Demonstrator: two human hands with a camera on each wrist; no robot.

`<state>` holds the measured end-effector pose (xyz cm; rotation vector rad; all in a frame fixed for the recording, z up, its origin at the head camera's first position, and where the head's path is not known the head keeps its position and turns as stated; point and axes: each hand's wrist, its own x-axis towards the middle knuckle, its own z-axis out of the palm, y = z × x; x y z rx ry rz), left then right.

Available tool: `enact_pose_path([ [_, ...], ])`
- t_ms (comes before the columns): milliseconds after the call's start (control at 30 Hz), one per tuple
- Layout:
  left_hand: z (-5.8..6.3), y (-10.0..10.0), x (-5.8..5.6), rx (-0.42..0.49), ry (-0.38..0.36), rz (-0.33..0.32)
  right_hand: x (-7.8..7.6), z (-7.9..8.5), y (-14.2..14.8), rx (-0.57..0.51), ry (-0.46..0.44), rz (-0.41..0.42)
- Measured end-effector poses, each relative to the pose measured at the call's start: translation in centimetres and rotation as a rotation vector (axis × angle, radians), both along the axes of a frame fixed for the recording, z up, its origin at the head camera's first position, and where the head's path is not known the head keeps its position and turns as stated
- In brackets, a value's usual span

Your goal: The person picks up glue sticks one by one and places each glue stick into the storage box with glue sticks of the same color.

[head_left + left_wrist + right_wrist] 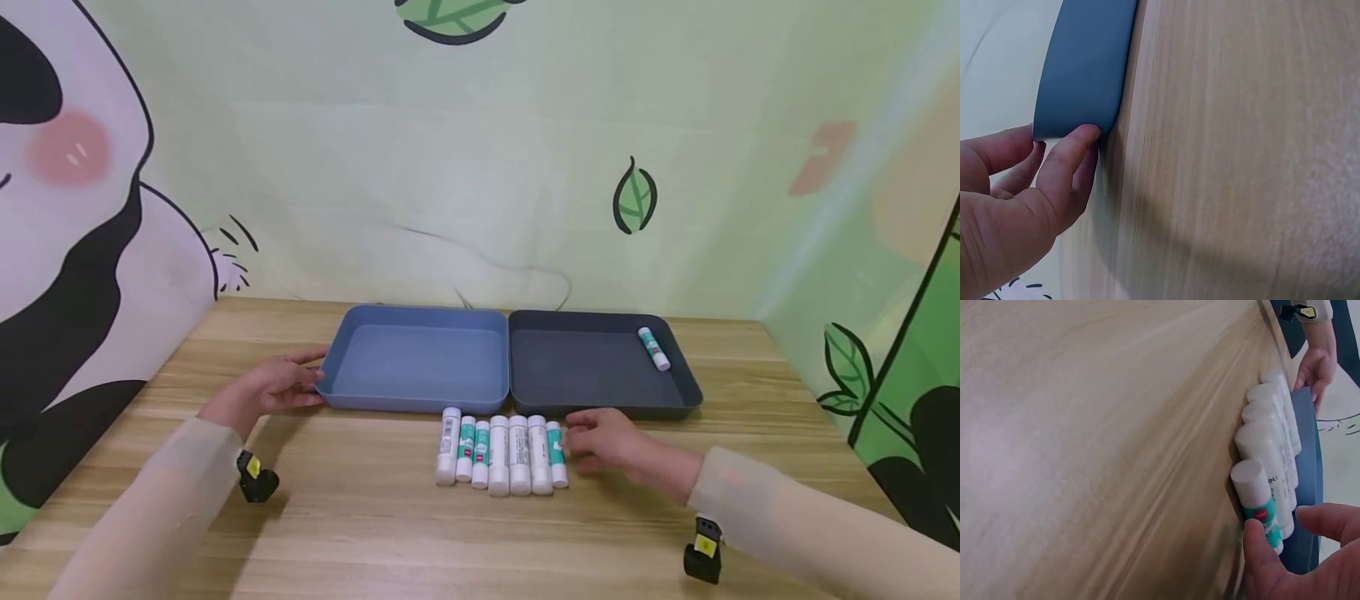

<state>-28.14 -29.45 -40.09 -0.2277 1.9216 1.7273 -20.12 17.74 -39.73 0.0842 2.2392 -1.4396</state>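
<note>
On the pale wooden table (360, 517), just in front of two shallow trays set side by side, we are working at a row of seven white glue sticks with teal labels (501, 454). Our right hand (611, 442) is touching the outermost stick at the right end of that row; in the right wrist view the thumb (1260, 556) is pressing on its teal band while the other fingers are curling loosely beside it, so the grasp is looking only half formed. Our left hand (270, 387) is resting against the left rim of the light blue plastic tray (420, 367), fingertips (1075, 147) hooking its corner. The dark grey tray (600, 371) is lying touching the blue one, and one more glue stick (654, 347) is lying inside it near the far right corner.

The sticks are lying packed, each touching the next (round and free to roll). We are judging that a sideways nudge from the thumb could scatter the whole row, and that a shallow pinch could let the smooth tube slip. A pull from the left fingers could also slide the blue tray away from its neighbour.
</note>
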Motion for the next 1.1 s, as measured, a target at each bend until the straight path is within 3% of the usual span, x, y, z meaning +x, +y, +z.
enact_pose_path([
  [500,-0.9,-0.5,-0.2,0.046,0.016,-0.013,-0.5,-1.6,-1.2,0.013,-0.001,-0.069],
  [833,-0.7,-0.4,0.1,0.058,0.021,-0.029,-0.3,-1.7,-1.8,0.091,-0.001,-0.073],
  [1100,-0.8,-0.5,-0.1,0.065,0.021,-0.037,-0.2,-1.8,-2.0,0.092,0.026,-0.087],
])
